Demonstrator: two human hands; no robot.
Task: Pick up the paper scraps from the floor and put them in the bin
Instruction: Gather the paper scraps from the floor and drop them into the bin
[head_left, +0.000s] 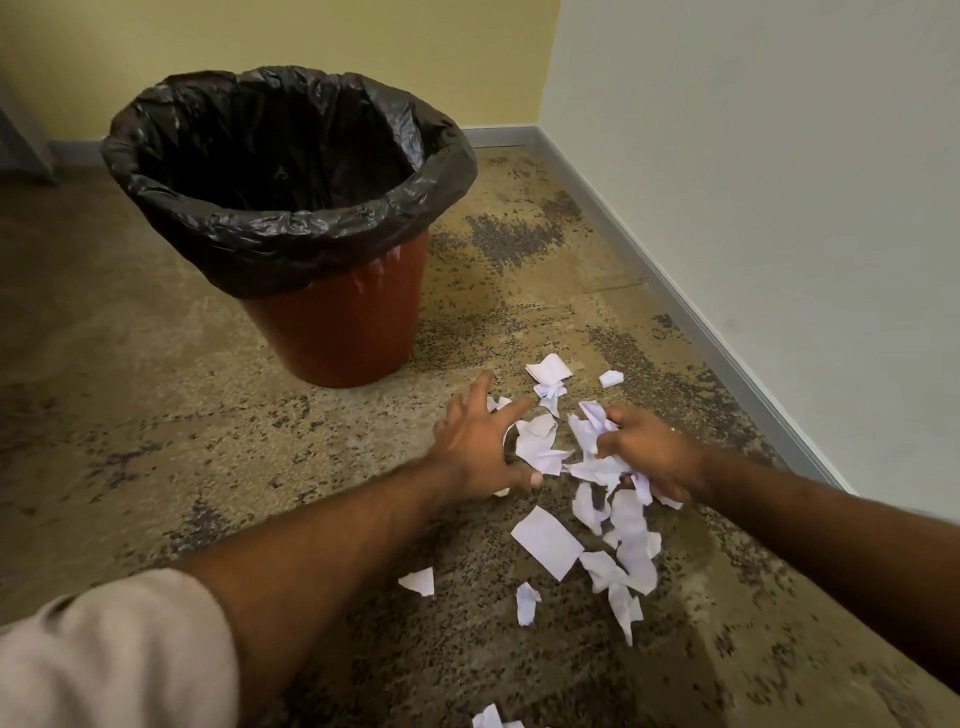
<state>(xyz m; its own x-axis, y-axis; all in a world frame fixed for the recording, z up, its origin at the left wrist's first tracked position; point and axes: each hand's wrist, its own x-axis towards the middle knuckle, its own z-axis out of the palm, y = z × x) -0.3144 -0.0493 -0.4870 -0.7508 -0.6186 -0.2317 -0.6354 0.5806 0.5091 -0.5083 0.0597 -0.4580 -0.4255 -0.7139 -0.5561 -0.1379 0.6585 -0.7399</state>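
Note:
Several white paper scraps lie scattered on the speckled carpet at the centre right. My right hand is closed around a bunch of the paper scraps near the floor. My left hand hovers just left of it with fingers spread, touching or almost touching a scrap. The red bin, lined with a black bag, stands upright beyond my left hand; its inside looks dark and I see no paper in it.
A white wall with a grey skirting board runs along the right, close to the scraps. A yellow wall stands behind the bin. One stray scrap lies at the bottom edge.

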